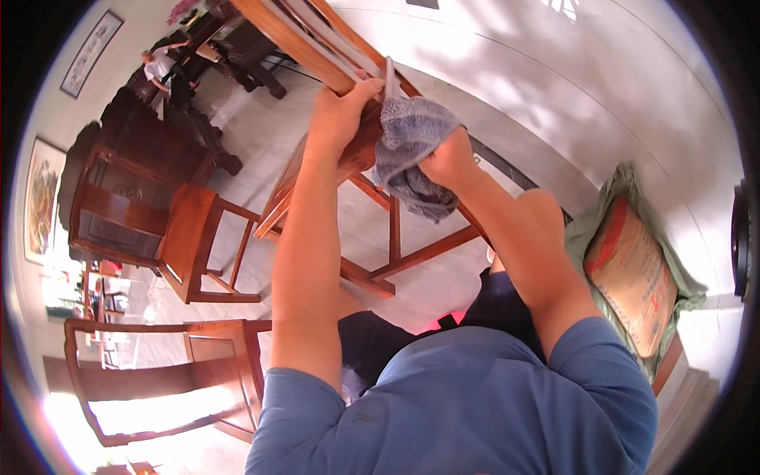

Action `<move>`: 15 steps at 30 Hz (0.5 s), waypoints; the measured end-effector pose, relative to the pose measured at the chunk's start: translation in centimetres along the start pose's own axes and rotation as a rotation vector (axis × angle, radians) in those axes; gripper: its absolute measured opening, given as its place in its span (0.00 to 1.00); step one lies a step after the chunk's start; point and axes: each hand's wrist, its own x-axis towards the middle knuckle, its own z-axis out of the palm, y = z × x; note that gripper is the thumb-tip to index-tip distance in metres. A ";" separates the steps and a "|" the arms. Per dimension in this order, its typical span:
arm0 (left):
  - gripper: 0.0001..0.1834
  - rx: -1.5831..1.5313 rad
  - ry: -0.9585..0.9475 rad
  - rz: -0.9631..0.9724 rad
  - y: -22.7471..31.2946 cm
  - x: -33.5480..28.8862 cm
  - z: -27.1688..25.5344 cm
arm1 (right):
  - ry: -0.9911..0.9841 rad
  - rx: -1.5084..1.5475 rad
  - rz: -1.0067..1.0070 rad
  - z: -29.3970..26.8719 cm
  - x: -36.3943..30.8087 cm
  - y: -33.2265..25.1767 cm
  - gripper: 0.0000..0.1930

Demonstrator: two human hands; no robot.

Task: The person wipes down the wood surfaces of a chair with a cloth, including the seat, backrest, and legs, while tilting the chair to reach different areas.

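Observation:
In front of me stands a reddish-brown wooden chair (305, 46), tilted in view, with its back toward the top and its legs below. My left hand (342, 115) is closed around the lower part of the chair's back, thumb pointing along the wood. My right hand (453, 162) grips a bunched grey-blue cloth (416, 131) against the chair, just right of my left hand. Folds of the cloth hang below the fingers and cover part of the frame and seat. My right fingertips are hidden in the fabric.
Two more wooden chairs stand to my left, a nearer one (131, 380) and a farther one (186, 237). Dark carved furniture (131, 158) lines the far left, where another person (162, 67) is. A printed sack (633, 269) inside green wrapping lies at my right.

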 end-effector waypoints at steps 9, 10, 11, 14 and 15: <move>0.21 0.273 0.172 0.061 -0.4 -0.9 3.3 | 0.078 -0.098 0.298 -3.6 -5.5 -0.1 0.14; 0.21 0.263 0.209 0.058 -0.8 -1.0 3.1 | -0.016 -0.281 0.170 -2.7 -5.0 -1.5 0.14; 0.21 0.268 0.199 0.055 -0.5 -1.5 3.3 | -0.081 -0.449 0.031 -2.1 -4.6 -2.8 0.15; 0.20 0.244 0.277 0.101 -0.1 -2.7 4.3 | -0.424 -0.535 0.362 1.5 -3.6 -4.5 0.16; 0.20 0.249 0.268 0.105 -0.3 -2.6 3.6 | -0.249 -0.400 0.311 1.7 -2.7 -4.8 0.15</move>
